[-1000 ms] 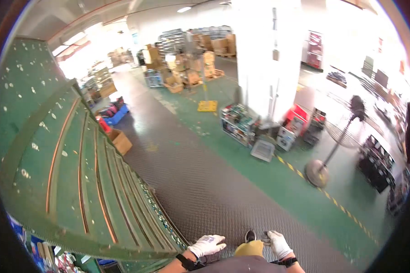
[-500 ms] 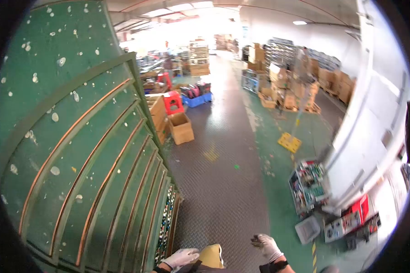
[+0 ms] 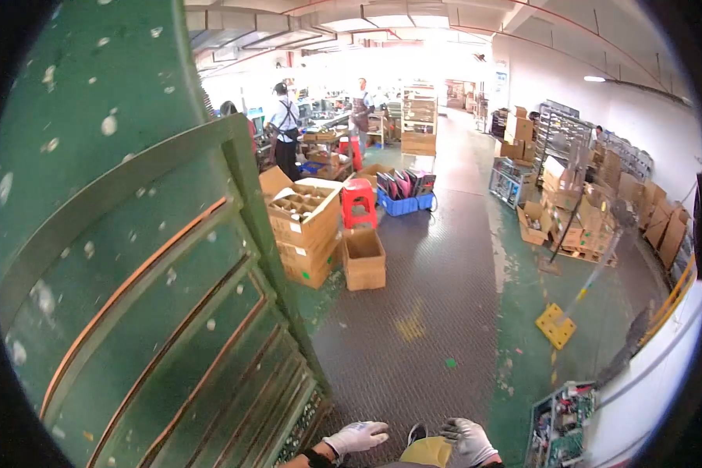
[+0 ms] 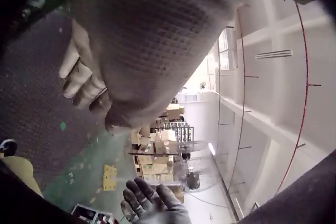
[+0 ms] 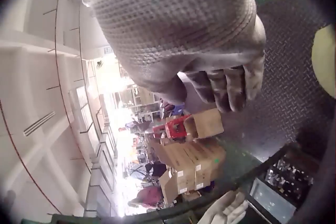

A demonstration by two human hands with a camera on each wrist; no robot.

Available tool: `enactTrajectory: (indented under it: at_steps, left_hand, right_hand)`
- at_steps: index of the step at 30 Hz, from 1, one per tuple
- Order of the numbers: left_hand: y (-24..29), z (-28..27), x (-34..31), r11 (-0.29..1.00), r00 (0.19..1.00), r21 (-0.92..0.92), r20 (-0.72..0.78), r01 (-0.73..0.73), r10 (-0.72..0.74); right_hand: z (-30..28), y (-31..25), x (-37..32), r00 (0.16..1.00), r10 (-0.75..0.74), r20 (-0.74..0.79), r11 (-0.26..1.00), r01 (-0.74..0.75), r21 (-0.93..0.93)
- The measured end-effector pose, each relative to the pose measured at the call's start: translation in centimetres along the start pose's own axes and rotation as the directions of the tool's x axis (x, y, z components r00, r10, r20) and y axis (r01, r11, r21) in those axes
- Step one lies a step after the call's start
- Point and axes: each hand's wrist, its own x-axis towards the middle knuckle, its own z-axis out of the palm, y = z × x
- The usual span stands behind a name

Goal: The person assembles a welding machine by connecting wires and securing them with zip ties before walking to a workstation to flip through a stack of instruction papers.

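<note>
Low in the head view, my white-gloved left hand [image 3: 359, 438] is held out with loose fingers and nothing in it. It is nearest the lower end of a tall green rack [image 3: 234, 257] with slanted, copper-edged shelves. My right hand [image 3: 469, 441], gloved the same way, hangs in front of my body with its fingers loosely bent and holds nothing. Between the hands show a yellow cloth-like shape [image 3: 427, 451] and a dark shoe tip [image 3: 418, 430]. The right wrist view shows dark, soiled finger pads [image 5: 236, 95] on the right glove.
Ahead runs a dark textured walkway [image 3: 413, 366]. Cardboard boxes [image 3: 308, 226], a red stool [image 3: 359, 201] and a blue crate [image 3: 402, 204] line its left. On the right are a yellow stand base [image 3: 555, 325], stacked cartons and a bin of circuit boards [image 3: 561, 425]. People stand at benches behind.
The head view has swung left and advanced along the walkway. The column has shifted to the right edge, the boxes and stool look nearer, and people have come into sight. Both hands stay without anything held.
</note>
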Motion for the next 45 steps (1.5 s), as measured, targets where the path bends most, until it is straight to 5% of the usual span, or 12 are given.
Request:
enactTrajectory:
  at_steps: [4, 8, 14, 19, 25, 28, 31, 32, 34, 36, 42, 45]
  left_hand:
    - [-3.5, -4.5, 6.3, 0.993, 0.933, -0.085, -0.358, -0.081, 0.045]
    - [-4.1, -13.3, 12.6, 0.867, 0.968, -0.497, -0.212, 0.015, -0.138]
    - [-6.2, -26.2, 19.8, 0.878, 0.762, -0.471, -0.539, 0.082, -0.361]
    - [-12.2, -31.8, 23.4, 0.824, 0.572, -0.564, -0.656, 0.064, -0.493]
    - [-20.9, -42.6, 25.2, 0.795, 0.484, -0.583, -0.654, 0.169, -0.582]
    - [-28.4, -46.3, 26.7, 0.795, 0.438, -0.561, -0.669, 0.231, -0.600]
    - [-30.8, -50.0, 24.9, 0.773, 0.447, -0.576, -0.637, 0.266, -0.628]
    - [-31.2, -51.3, 23.7, 0.754, 0.450, -0.594, -0.613, 0.280, -0.650]
    - [-32.8, -54.0, 21.6, 0.712, 0.438, -0.642, -0.574, 0.283, -0.692]
    - [-36.9, -55.0, 20.9, 0.675, 0.374, -0.656, -0.565, 0.337, -0.736]
    - [-46.1, -63.4, 15.9, 0.572, 0.339, -0.723, -0.465, 0.388, -0.817]
    - [-48.5, -68.8, 10.8, 0.474, 0.166, -0.770, -0.448, 0.427, -0.878]
  right_hand:
    - [-1.5, -4.1, 15.3, 0.995, 0.081, 0.053, 0.995, -0.078, -0.056]
    - [9.1, -18.0, 22.1, 0.956, 0.088, 0.279, 0.943, 0.011, -0.334]
    - [28.4, -37.4, 41.5, 0.775, 0.012, 0.632, 0.859, 0.316, -0.404]
    - [45.7, -39.6, 47.2, 0.444, 0.256, 0.858, 0.868, 0.285, -0.407]
    - [52.5, -36.7, 54.7, 0.352, 0.544, 0.761, 0.667, 0.369, -0.647]
    - [54.1, -41.2, 58.6, 0.433, 0.544, 0.719, 0.604, 0.393, -0.693]
    - [55.2, -45.5, 65.5, 0.398, 0.435, 0.807, 0.817, 0.202, -0.540]
    - [56.5, -46.2, 65.6, 0.585, 0.293, 0.756, 0.699, 0.409, -0.587]
    - [58.6, -47.6, 69.4, 0.597, 0.276, 0.753, 0.923, 0.055, -0.382]
    - [61.5, -46.8, 73.5, 0.777, 0.113, 0.619, 0.892, 0.196, -0.408]
    - [80.5, -45.2, 80.9, 0.707, 0.063, 0.704, 0.907, 0.254, -0.337]
    - [92.4, -43.0, 83.9, 0.628, 0.103, 0.772, 0.866, 0.325, -0.381]
